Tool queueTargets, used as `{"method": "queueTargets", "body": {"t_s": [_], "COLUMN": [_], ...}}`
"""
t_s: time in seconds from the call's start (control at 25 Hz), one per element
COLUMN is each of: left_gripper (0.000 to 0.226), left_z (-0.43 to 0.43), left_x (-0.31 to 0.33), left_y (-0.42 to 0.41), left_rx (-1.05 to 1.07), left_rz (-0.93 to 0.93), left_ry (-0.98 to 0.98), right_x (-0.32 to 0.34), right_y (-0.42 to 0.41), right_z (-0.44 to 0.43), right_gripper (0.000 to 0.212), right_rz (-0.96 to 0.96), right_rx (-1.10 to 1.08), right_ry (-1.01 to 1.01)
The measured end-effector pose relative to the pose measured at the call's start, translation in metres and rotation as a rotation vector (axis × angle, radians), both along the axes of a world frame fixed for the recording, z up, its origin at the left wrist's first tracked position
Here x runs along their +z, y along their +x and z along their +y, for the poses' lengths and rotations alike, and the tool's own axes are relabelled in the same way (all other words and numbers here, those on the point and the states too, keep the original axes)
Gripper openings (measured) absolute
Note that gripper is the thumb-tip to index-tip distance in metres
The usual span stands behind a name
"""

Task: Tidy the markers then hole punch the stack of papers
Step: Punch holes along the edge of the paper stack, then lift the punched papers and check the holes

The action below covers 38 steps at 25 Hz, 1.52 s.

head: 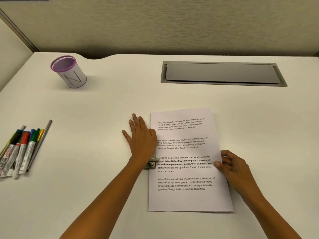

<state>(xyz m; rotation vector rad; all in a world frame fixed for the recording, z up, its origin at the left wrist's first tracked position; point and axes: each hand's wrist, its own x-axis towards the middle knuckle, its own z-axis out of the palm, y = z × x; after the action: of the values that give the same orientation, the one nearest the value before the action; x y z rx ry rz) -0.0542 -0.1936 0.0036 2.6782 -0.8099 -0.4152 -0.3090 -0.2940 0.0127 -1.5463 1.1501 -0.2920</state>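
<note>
In the head view, your left hand (141, 140) lies flat, palm down, fingers spread and pointing to the far side, pressing on top of the hole punch (152, 163). Only the near end of the punch's grey metal shows below your wrist; the rest is hidden under your palm. The punch sits at the left edge of the stack of papers (188, 197), about halfway along that edge, and the edge runs into it.

Your right hand (233, 167) holds the right edge of the stack, thumb on top of the sheet near the bold paragraph, the other fingers curled at the edge and partly beneath it. The top sheet carries 4 blocks of printed text and lies on the white bench (107, 104) with its long side running near to far, tilted slightly.

At the far left edge of the bench, the markers (20, 149) lie loose in a bundle, caps pointing far and right: black, red, blue, green and yellow tips show, with a thin grey rod (45, 133) along their right side. Well beyond them, far left, the cup (69, 71) with a purple rim stands upright, apart from the markers. A grey cable hatch (222, 73) is set into the bench at far right.
</note>
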Motion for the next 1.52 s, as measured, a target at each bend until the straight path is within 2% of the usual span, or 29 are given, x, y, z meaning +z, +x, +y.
{"method": "queueTargets", "body": {"t_s": [0.2,0.44,0.6,0.8,0.92,1.0,1.2,1.36,1.52], "left_gripper": [0.057,0.053,0.046,0.039,0.036,0.036,0.033,0.011,0.010], "left_z": [0.000,0.003,0.013,0.037,0.046,0.052,0.053,0.053,0.050], "left_x": [0.004,0.008,0.020,0.042,0.054,0.062,0.072,0.080,0.096], "left_y": [0.004,0.017,0.021,-0.006,-0.029,-0.043,-0.067,-0.081,-0.093], "left_rx": [0.014,-0.063,-0.018,0.234,0.201,0.163,0.072,0.045,0.036], "left_rz": [0.129,0.221,0.305,0.468,0.408,0.442,0.741,0.661,0.528], "left_ry": [-0.021,0.060,-0.098,-0.613,-0.728,-0.778,-0.725,-0.763,-0.898], "right_x": [0.002,0.012,0.020,0.033,0.042,0.049,0.063,0.067,0.074], "right_y": [-0.001,-0.017,-0.033,-0.047,-0.052,-0.052,-0.046,-0.039,-0.042], "right_z": [-0.002,-0.003,-0.003,-0.001,-0.001,0.001,0.007,0.014,0.016], "right_gripper": [0.020,0.024,0.023,0.022,0.021,0.020,0.019,0.017,0.014], "right_rz": [-0.002,-0.053,-0.075,-0.112,-0.147,-0.186,-0.265,-0.301,-0.383], "right_rx": [0.002,-0.045,-0.099,-0.173,-0.197,-0.204,-0.219,-0.247,-0.282], "right_ry": [0.027,0.055,0.031,-0.015,-0.043,-0.060,-0.109,-0.187,-0.257]}}
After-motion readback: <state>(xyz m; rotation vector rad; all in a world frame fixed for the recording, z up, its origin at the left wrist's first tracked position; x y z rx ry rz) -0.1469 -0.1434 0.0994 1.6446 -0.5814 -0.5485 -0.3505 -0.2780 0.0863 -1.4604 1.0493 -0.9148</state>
